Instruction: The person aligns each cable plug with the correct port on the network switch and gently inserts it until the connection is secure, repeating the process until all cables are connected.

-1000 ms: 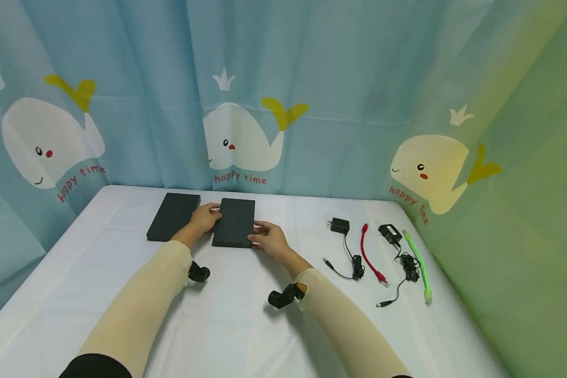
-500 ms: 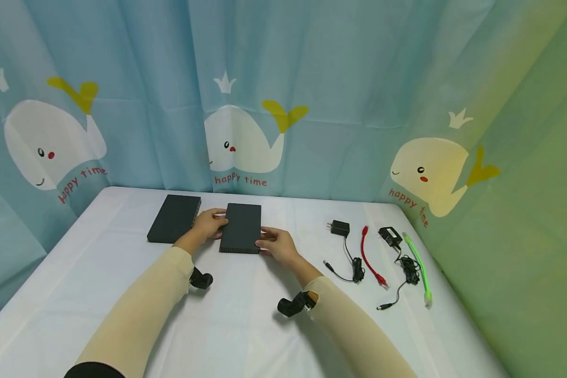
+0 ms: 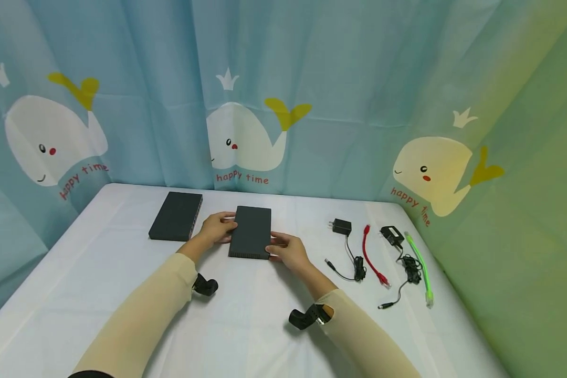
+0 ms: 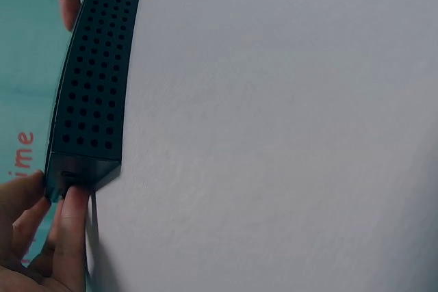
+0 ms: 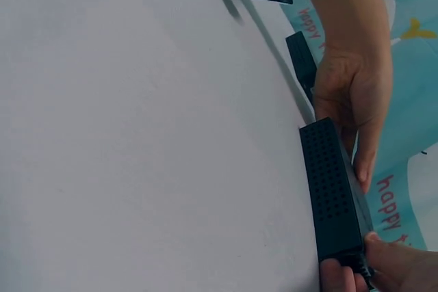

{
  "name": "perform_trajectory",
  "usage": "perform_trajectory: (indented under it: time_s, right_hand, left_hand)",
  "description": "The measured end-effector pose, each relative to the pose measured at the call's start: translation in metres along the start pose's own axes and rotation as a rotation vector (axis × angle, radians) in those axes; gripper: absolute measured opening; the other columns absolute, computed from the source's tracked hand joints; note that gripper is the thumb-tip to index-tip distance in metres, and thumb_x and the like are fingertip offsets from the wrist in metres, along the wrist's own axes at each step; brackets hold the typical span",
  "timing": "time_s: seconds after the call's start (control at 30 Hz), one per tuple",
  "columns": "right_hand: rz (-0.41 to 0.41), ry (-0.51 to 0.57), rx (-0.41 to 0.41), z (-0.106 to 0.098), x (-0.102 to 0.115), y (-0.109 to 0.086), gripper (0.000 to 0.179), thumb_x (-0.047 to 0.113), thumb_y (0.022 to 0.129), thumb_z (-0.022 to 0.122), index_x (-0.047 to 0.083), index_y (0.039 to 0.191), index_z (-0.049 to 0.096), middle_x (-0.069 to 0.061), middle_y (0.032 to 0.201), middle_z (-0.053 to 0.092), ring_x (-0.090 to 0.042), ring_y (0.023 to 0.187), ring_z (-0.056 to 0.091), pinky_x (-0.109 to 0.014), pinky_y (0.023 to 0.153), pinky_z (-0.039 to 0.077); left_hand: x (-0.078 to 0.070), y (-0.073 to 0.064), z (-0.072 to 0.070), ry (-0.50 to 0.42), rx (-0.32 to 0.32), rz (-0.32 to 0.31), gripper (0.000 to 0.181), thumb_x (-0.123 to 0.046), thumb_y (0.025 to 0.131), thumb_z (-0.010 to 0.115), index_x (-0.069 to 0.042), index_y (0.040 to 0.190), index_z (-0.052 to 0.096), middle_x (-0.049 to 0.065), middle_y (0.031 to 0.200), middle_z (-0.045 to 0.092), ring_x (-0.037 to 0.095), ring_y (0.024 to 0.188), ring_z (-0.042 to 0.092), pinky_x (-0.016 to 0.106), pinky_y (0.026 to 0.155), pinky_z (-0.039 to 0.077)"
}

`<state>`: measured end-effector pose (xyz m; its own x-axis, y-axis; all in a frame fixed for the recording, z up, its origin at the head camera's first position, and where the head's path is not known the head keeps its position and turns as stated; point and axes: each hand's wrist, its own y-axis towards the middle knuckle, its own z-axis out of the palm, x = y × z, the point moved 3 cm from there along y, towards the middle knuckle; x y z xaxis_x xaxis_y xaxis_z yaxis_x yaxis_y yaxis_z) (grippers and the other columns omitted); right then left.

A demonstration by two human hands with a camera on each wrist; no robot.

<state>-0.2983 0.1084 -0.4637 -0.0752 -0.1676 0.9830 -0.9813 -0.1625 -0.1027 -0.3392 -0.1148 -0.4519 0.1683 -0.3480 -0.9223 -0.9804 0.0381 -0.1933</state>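
Note:
A flat black network switch (image 3: 250, 233) is held between both hands near the middle of the white table. My left hand (image 3: 216, 228) grips its left edge, thumb on top. On the opposite edge, toward the near corner, my right hand (image 3: 290, 251) pinches it with the thumb above and fingers below. Rows of round holes cover the near side of the switch (image 4: 96, 66) in the left wrist view. Whether its underside touches the table I cannot tell. A second black switch (image 3: 176, 216), with a row of ports along its right side, lies to the left.
Right of my hands lie a black power adapter (image 3: 342, 227) with a bundled cord, a red network cable (image 3: 367, 254), another black adapter (image 3: 391, 235) and a green network cable (image 3: 420, 265). A whale-print curtain (image 3: 340, 157) hangs along the table's back edge.
Both hands have carried the held switch to the right and a little nearer, away from the second switch. The second switch, adapters and cables have stayed in place.

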Motion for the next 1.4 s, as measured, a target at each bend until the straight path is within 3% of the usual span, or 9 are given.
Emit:
perform_trajectory:
  time_s: [0.37, 0.6, 0.87, 1.13, 1.4]
  right_hand:
    - [0.009, -0.026, -0.031, -0.012, -0.004, -0.025, 0.05, -0.005, 0.088, 0.069, -0.004, 0.136, 0.055, -0.025, 0.125, 0.06, -0.021, 0.097, 0.069, -0.036, 0.077, 0.062]
    - [0.015, -0.025, -0.045, -0.013, -0.004, -0.04, 0.049, -0.005, 0.088, 0.069, -0.004, 0.136, 0.056, -0.025, 0.125, 0.061, -0.019, 0.095, 0.069, -0.036, 0.077, 0.062]
    - [0.034, -0.078, -0.062, -0.012, -0.004, -0.049, 0.052, 0.001, 0.086, 0.074, 0.0, 0.136, 0.057, -0.022, 0.126, 0.062, -0.025, 0.103, 0.067, -0.033, 0.076, 0.062]
    - [-0.012, -0.1, -0.103, -0.011, -0.006, -0.052, 0.053, 0.0, 0.084, 0.075, -0.001, 0.134, 0.059, -0.024, 0.121, 0.064, -0.022, 0.096, 0.068, -0.032, 0.073, 0.062]
    - [-0.023, -0.103, -0.103, -0.01, -0.004, -0.057, 0.052, -0.001, 0.085, 0.074, -0.004, 0.134, 0.057, -0.025, 0.12, 0.064, -0.024, 0.096, 0.069, -0.034, 0.074, 0.062]
  left_hand:
    - [0.009, -0.016, 0.018, -0.025, 0.035, 0.031, 0.05, -0.017, 0.1, 0.059, -0.013, 0.148, 0.046, 0.016, 0.142, 0.053, 0.031, 0.122, 0.058, 0.028, 0.076, 0.061]
    - [0.013, -0.028, 0.023, -0.05, 0.022, 0.045, 0.05, -0.016, 0.099, 0.061, -0.013, 0.147, 0.048, 0.016, 0.142, 0.054, 0.032, 0.122, 0.059, 0.028, 0.075, 0.061]
    - [0.012, -0.031, 0.027, -0.063, 0.019, 0.032, 0.05, -0.016, 0.098, 0.063, -0.014, 0.146, 0.05, 0.015, 0.14, 0.055, 0.031, 0.123, 0.058, 0.029, 0.076, 0.061]
    - [0.004, -0.015, 0.025, -0.093, 0.014, -0.013, 0.043, -0.02, 0.098, 0.062, -0.011, 0.14, 0.055, 0.016, 0.13, 0.061, 0.031, 0.114, 0.063, 0.031, 0.07, 0.062]
    - [-0.006, 0.011, 0.026, -0.019, -0.044, -0.021, 0.044, -0.022, 0.097, 0.064, -0.008, 0.138, 0.057, 0.017, 0.124, 0.063, 0.03, 0.109, 0.064, 0.027, 0.064, 0.061]
